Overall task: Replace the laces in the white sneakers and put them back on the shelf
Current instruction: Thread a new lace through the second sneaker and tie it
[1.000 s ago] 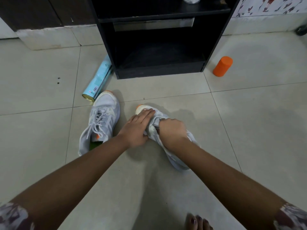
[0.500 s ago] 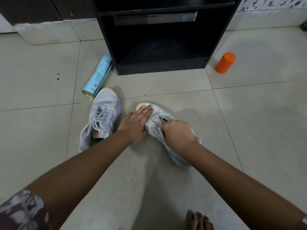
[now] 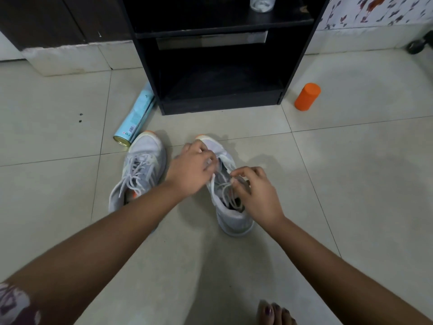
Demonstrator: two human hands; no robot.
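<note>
Logged teal can far left on floor, just beside toe of left sneaker, laced, untouched. Found left hand curled, pinching lace at toe-end eyelets of right sneaker. Noted that shoe's long axis running toe toward shelf, heel toward wearer. Caught right hand pinching same lace mid-tongue. Judged both hands equally near, loose lace between them. Spotted orange cylinder well right.

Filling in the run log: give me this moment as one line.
left hand: pinches lace by toe | right hand: pinches lace mid-tongue | loose-laced sneaker: upright on floor | laced sneaker: beside it, untouched | black shelf: no sneakers yet
</note>
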